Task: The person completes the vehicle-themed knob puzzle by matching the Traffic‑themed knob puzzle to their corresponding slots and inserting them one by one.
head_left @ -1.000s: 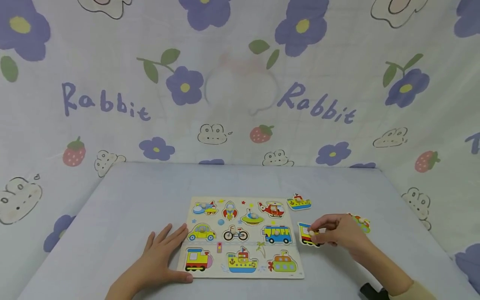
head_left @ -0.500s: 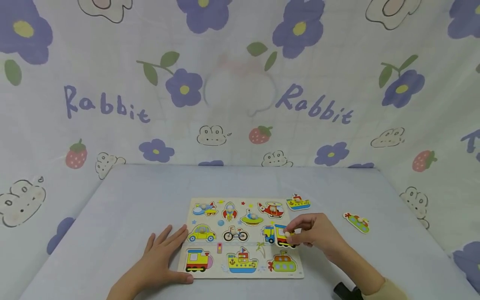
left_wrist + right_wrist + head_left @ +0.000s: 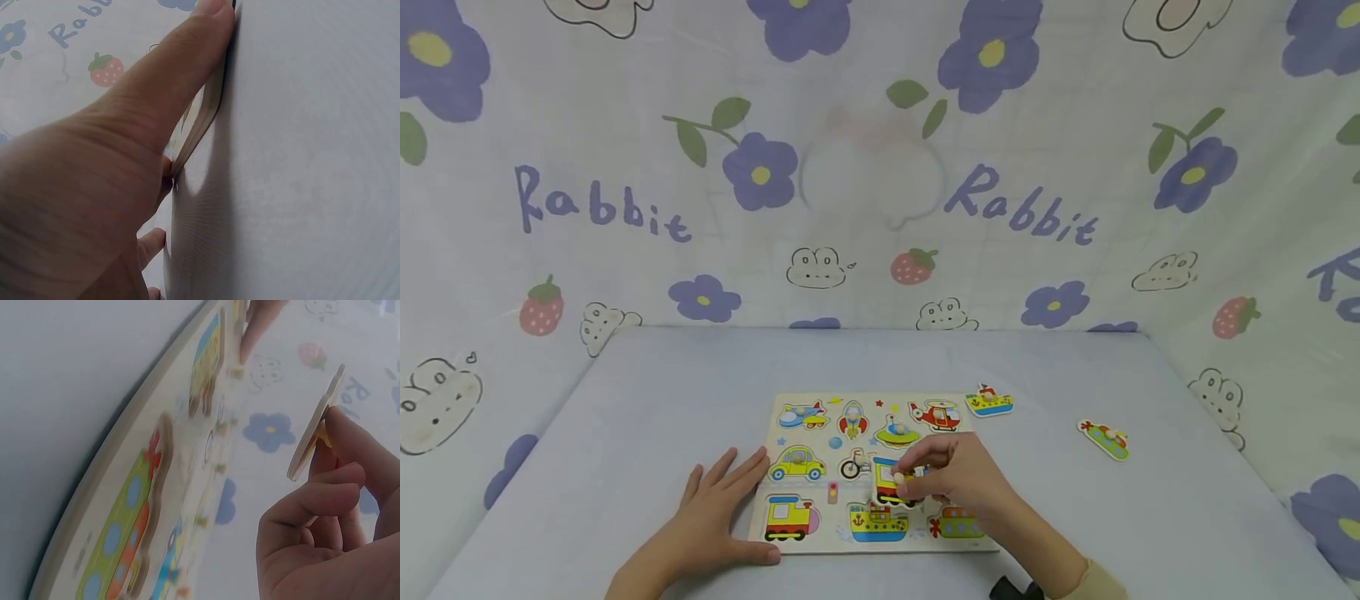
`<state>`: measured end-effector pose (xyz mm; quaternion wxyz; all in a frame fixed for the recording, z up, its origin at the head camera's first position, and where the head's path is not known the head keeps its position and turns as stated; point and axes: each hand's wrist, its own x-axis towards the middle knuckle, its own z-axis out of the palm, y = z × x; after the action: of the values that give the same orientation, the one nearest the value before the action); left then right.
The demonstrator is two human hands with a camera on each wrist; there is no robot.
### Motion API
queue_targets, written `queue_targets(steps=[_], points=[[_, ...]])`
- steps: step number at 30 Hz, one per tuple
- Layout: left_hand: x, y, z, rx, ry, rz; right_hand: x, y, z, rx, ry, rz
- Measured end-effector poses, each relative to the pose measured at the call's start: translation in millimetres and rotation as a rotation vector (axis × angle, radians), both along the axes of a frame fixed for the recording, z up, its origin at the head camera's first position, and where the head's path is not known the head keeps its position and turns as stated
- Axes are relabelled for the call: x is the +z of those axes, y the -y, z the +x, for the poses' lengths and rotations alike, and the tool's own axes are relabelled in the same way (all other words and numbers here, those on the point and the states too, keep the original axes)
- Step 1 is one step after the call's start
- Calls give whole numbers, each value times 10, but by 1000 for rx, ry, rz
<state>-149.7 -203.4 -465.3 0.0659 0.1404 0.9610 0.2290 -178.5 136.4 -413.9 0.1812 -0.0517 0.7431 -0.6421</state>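
Note:
My right hand pinches the wooden train puzzle piece by its small knob, above the middle of the puzzle board. In the right wrist view, the piece is seen edge-on, raised clear of the board. My left hand rests against the board's left side with fingers spread and straight. Its thumb lies along the front corner in the left wrist view. A train-shaped recess shows at the board's lower left; ship and submarine recesses share that row.
A ship piece lies just off the board's upper right corner. Farther right is a submarine piece. Knobbed pieces such as the car and the rocket sit in the board. A patterned cloth hangs behind the table.
My right hand has carried the train piece leftward, from beside the board's right edge to over its middle. The left hand keeps its place on the board.

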Motion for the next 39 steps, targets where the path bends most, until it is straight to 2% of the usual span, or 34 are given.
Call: queue_targets(steps=[3,9,13,21,28,31,35,39], points=[[-5,-1,1,7,5,-10,-16,138,-3,10,15,-8],[-2,-2,-3,3,-7,-16,-137,471,8,-36,2,21],[-5,-2,-13,7,1,-26,-225,710,30,-45,-3,-5],[-25,1,-16,7,6,-25,-257,1078,94,-36,53,-72],[-29,-1,-1,-15,-15,-15,-297,1245,138,-63,46,-6],[-23,1,0,-20,-25,-14,-313,1276,142,-73,71,28],[-36,1,-10,-16,-16,-26,-333,1299,147,-68,112,61],[-47,-2,-20,-10,1,-36,-347,1333,156,-62,113,92]])
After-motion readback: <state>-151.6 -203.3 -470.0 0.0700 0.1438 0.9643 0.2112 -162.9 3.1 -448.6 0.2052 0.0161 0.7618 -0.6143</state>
